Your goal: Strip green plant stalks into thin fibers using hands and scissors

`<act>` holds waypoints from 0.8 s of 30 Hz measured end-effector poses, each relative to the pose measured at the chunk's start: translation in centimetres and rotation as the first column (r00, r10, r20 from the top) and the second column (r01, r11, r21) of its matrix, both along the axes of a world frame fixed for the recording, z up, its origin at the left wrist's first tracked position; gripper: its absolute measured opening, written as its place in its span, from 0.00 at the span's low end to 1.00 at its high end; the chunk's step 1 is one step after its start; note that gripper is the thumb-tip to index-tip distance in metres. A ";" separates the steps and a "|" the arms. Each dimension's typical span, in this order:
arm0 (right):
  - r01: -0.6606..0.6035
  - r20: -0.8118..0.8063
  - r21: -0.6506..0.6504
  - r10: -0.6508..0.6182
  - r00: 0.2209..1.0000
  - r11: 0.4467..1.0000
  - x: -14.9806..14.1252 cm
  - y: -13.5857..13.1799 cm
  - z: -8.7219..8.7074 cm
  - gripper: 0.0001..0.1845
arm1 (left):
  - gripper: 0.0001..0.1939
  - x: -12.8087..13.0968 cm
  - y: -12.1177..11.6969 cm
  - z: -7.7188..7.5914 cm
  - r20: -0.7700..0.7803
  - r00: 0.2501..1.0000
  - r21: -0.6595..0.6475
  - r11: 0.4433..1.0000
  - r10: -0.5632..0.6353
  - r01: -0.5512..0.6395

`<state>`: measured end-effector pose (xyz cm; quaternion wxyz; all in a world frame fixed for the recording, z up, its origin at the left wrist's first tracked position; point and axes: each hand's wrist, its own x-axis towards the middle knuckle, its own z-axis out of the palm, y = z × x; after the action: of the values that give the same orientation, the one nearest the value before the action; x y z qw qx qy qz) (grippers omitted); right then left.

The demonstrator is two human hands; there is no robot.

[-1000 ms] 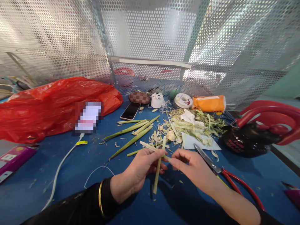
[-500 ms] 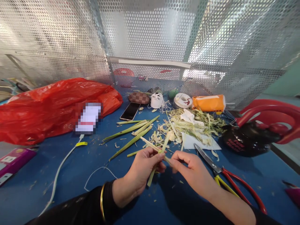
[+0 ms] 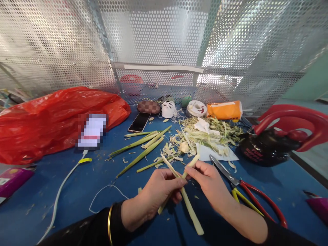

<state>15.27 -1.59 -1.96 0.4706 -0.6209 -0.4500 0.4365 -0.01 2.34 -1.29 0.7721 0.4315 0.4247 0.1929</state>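
Two pale green leaf strips (image 3: 191, 212) cross each other between my hands, above the table. My left hand (image 3: 164, 189) is closed, its thumb pressing on the crossing, while one strip's long end hangs toward me. My right hand (image 3: 205, 174) pinches the upper part of the other strip (image 3: 194, 162) between thumb and fingers. Beyond my left hand lie several long green leaf stalks (image 3: 143, 157). A heap of shredded leaf scraps (image 3: 188, 141) spreads behind my right hand, partly over a white paper (image 3: 225, 154). Red-handled scissors (image 3: 241, 182) lie beside my right forearm, touching something yellow.
A black pot-shaped container (image 3: 266, 148) with a red handle stands at right. On the left are a red plastic bag (image 3: 56, 119), a lit phone (image 3: 92, 131) and its white cable (image 3: 57, 198). A dark phone (image 3: 139, 122), checkered case (image 3: 149, 107), tape roll (image 3: 196, 108) and orange packet (image 3: 224, 110) line the back.
My right hand has shifted from the right-hand end of one strip to the upper end of the other. One strip's long end now points down toward me. The view has turned slightly right.
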 end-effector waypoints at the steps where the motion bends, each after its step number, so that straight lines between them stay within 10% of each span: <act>1: 0.015 0.015 0.011 -0.015 1.000 1.000 0.0 0.0 -0.2 0.15 | 0.13 0.0 0.0 0.0 -0.004 1.000 0.002 1.000 -0.004 0.004; 13: -0.123 0.506 0.299 -0.048 0.861 0.946 0.9 0.2 0.8 0.04 | 0.12 0.1 -0.7 0.5 -0.179 0.973 0.058 0.985 -0.148 0.160; 24: -0.219 0.331 0.203 0.143 0.933 0.954 -0.4 -0.3 0.7 0.12 | 0.17 0.1 -0.5 0.0 -0.212 0.948 0.079 0.963 -0.237 0.258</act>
<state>14.91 -1.91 -1.27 0.4215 -0.5770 -0.6232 0.3178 0.13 1.79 -1.34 0.7194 0.5390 0.4321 0.0722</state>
